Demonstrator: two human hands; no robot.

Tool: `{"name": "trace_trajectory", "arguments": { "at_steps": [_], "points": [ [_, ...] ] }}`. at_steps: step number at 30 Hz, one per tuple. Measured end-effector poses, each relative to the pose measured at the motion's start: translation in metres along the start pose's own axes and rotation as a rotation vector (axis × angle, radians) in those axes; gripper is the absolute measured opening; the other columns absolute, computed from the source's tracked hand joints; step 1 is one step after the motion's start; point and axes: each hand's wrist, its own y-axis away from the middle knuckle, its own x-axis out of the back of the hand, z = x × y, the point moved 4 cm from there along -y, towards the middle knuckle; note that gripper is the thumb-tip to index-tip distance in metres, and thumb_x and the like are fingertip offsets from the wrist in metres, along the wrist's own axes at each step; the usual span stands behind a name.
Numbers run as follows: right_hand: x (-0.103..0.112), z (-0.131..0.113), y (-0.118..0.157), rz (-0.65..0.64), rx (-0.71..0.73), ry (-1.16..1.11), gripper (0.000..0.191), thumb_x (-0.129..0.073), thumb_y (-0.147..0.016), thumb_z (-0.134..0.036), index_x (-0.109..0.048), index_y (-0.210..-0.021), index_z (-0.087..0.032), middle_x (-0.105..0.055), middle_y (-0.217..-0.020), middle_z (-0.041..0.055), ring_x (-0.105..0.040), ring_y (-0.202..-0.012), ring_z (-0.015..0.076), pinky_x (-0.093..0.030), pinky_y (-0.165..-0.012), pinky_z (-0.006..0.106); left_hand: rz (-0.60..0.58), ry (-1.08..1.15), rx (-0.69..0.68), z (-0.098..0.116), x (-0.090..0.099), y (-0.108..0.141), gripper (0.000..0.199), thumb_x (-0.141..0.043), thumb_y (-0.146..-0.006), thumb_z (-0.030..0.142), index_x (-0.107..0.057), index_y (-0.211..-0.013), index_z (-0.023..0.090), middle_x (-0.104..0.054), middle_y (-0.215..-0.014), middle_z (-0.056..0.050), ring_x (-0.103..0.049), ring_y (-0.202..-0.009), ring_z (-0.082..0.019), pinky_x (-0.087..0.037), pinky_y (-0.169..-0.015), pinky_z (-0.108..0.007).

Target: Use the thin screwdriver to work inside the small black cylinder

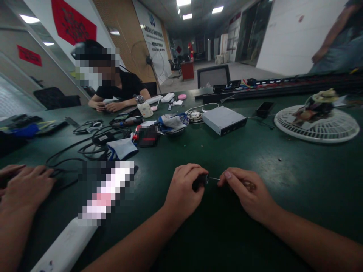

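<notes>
Low over the table's middle, my left hand [183, 190] is closed around a small dark cylindrical piece [202, 180], largely covered by the fingers. My right hand [253, 194] grips a screwdriver [214, 178], whose amber-brown handle shows between the fingers. Its thin metal shaft points left, and the tip meets the near end of the dark piece. Whether the tip sits inside it or only touches it, I cannot tell.
A green table [159, 241] spreads beneath my hands. Beyond lie a grey metal drive box [224, 119], a white fan grille [314, 130], cloth gloves [123, 148] and black cables [85, 147]. At left are a white power strip [68, 241] and another person's hand [30, 189]. Someone sits opposite.
</notes>
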Motion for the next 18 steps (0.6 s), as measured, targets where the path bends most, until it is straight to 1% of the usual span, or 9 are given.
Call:
{"name": "trace_trajectory", "arguments": {
  "at_steps": [3,5,7,9,11,14,15,16,18],
  "points": [
    [0.003,-0.003,0.001,0.048,0.014,0.035,0.04,-0.048,-0.103,-0.037,-0.065,-0.072,-0.02,-0.058,-0.065,-0.0002,-0.055,-0.059,0.0153,-0.041,-0.057,0.03,0.043,-0.063,-0.033,0.002,0.002,0.0,0.042,-0.062,-0.074,-0.005,-0.069,-0.104,0.025,-0.069,-0.107,-0.002,-0.062,-0.105,-0.025,-0.043,-0.1,-0.048],
    [0.005,-0.003,0.003,0.101,0.028,0.042,0.036,-0.051,-0.102,-0.037,-0.063,-0.072,-0.02,-0.059,-0.068,0.0004,-0.056,-0.061,0.0156,-0.041,-0.057,0.031,0.065,-0.092,-0.035,0.003,0.003,0.0,0.043,-0.062,-0.074,-0.006,-0.07,-0.102,0.025,-0.07,-0.106,-0.001,-0.063,-0.104,-0.023,-0.038,-0.106,-0.05],
    [0.007,-0.001,0.003,0.152,0.011,0.027,0.029,-0.054,-0.101,-0.037,-0.064,-0.079,-0.02,-0.063,-0.073,0.0012,-0.059,-0.065,0.0163,-0.044,-0.059,0.03,0.076,-0.108,-0.024,0.003,0.004,0.0,0.043,-0.062,-0.074,-0.006,-0.07,-0.102,0.026,-0.07,-0.105,0.0,-0.064,-0.103,-0.023,-0.033,-0.11,-0.052],
    [0.006,0.001,0.003,0.145,-0.023,0.002,0.022,-0.053,-0.102,-0.036,-0.067,-0.093,-0.021,-0.068,-0.08,0.0019,-0.064,-0.07,0.0172,-0.048,-0.062,0.03,0.076,-0.11,-0.001,0.002,0.005,0.0,0.042,-0.062,-0.075,-0.005,-0.069,-0.103,0.026,-0.07,-0.106,0.0,-0.064,-0.103,-0.023,-0.033,-0.109,-0.053],
    [0.001,0.0,0.003,0.054,-0.012,0.041,0.018,-0.052,-0.103,-0.033,-0.067,-0.103,-0.023,-0.071,-0.085,0.0023,-0.067,-0.076,0.0182,-0.05,-0.067,0.032,0.073,-0.096,0.036,0.001,0.004,-0.001,0.042,-0.063,-0.075,-0.004,-0.068,-0.104,0.025,-0.07,-0.107,-0.001,-0.063,-0.105,-0.024,-0.037,-0.105,-0.052],
    [-0.01,-0.007,0.003,-0.139,0.098,0.232,0.006,-0.065,-0.096,-0.028,-0.066,-0.098,-0.023,-0.07,-0.089,0.0029,-0.065,-0.082,0.0207,-0.05,-0.072,0.035,0.073,-0.053,0.101,-0.002,0.004,-0.001,0.043,-0.062,-0.073,-0.006,-0.065,-0.105,0.023,-0.067,-0.109,-0.003,-0.061,-0.107,-0.025,-0.042,-0.099,-0.049],
    [-0.013,-0.01,0.004,-0.192,0.136,0.28,0.009,-0.071,-0.091,-0.027,-0.065,-0.096,-0.022,-0.069,-0.09,0.0032,-0.064,-0.084,0.0215,-0.049,-0.073,0.036,0.075,-0.039,0.115,-0.003,0.003,-0.001,0.043,-0.061,-0.072,-0.007,-0.064,-0.104,0.022,-0.067,-0.109,-0.004,-0.061,-0.107,-0.025,-0.043,-0.097,-0.047],
    [-0.017,-0.011,0.005,-0.236,0.161,0.309,0.018,-0.078,-0.085,-0.026,-0.064,-0.096,-0.022,-0.069,-0.092,0.0034,-0.063,-0.086,0.0223,-0.049,-0.073,0.036,0.075,-0.03,0.124,-0.004,0.003,-0.001,0.043,-0.06,-0.072,-0.007,-0.064,-0.104,0.022,-0.066,-0.109,-0.004,-0.061,-0.107,-0.025,-0.044,-0.097,-0.047],
    [-0.021,-0.012,0.006,-0.287,0.177,0.326,0.026,-0.081,-0.079,-0.017,-0.061,-0.095,-0.021,-0.068,-0.094,0.0033,-0.062,-0.088,0.0219,-0.049,-0.073,0.034,0.074,-0.023,0.128,-0.004,0.003,-0.001,0.042,-0.059,-0.073,-0.007,-0.063,-0.103,0.022,-0.065,-0.108,-0.003,-0.061,-0.107,-0.024,-0.044,-0.096,-0.046]
  ]
}}
